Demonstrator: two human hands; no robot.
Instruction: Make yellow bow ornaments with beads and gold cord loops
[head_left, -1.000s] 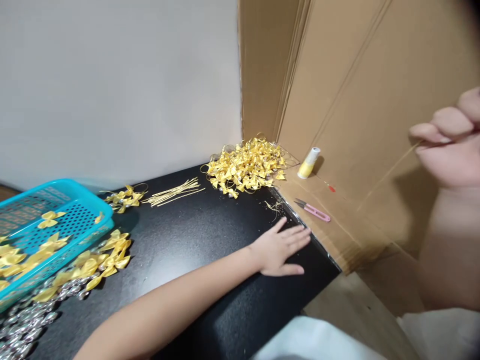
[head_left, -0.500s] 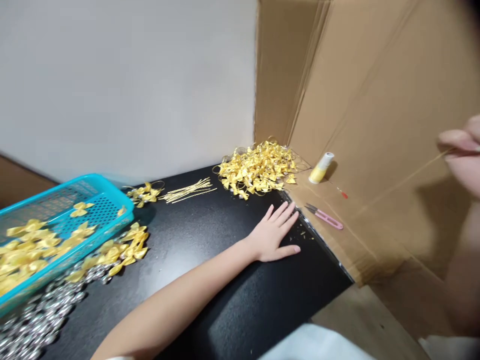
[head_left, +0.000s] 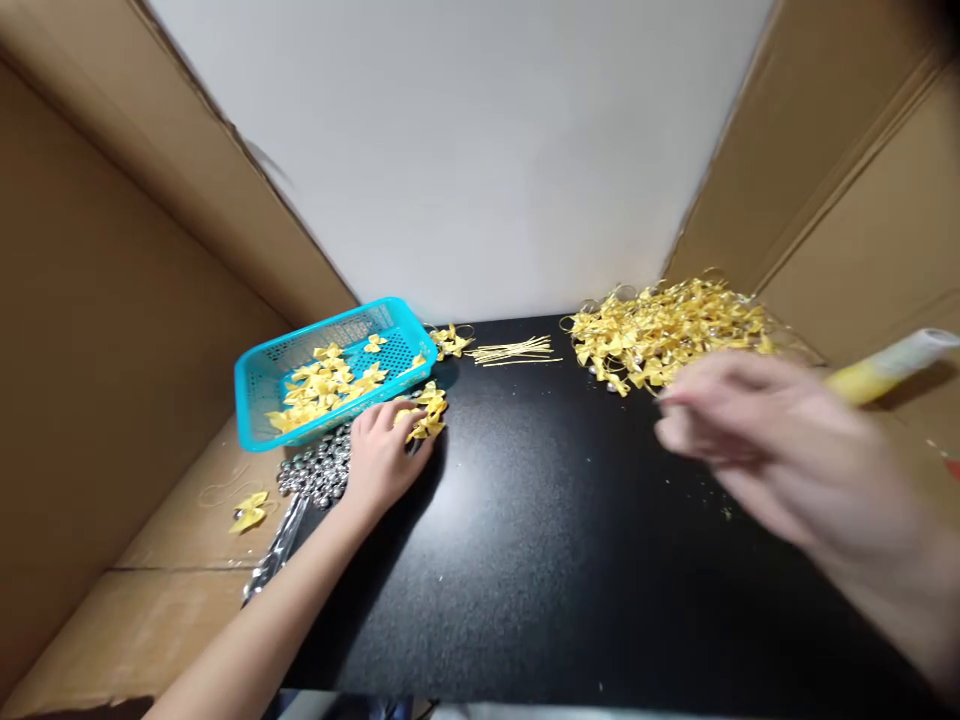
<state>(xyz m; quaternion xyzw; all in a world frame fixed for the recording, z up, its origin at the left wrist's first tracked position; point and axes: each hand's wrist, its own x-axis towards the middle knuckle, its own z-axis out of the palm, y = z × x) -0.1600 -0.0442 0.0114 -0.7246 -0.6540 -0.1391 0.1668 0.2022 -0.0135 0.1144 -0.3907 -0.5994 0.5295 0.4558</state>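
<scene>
My left hand (head_left: 384,455) reaches over a small heap of yellow ribbon bows (head_left: 429,412) beside the blue basket. Its fingers are spread and bent, with the thumb apart and a bow under the fingertips. Silver beads (head_left: 319,470) lie just left of this hand. My right hand (head_left: 772,440) hovers over the right side of the black table (head_left: 517,560), blurred by motion. Its thumb and fingers are pinched together; what they hold is too blurred to make out.
More bows fill part of the blue basket (head_left: 247,400). Gold twist ties (head_left: 517,350) lie at the back, left of a large pile of finished-looking bows (head_left: 660,325). A yellow thread spool (head_left: 874,375) stands at right. One looped bow (head_left: 251,512) lies on cardboard at left.
The view has swung left. My left hand has gone from lying flat at the table's right edge to the bows by the basket. My right hand, earlier pinching a thin thread, has come inward.
</scene>
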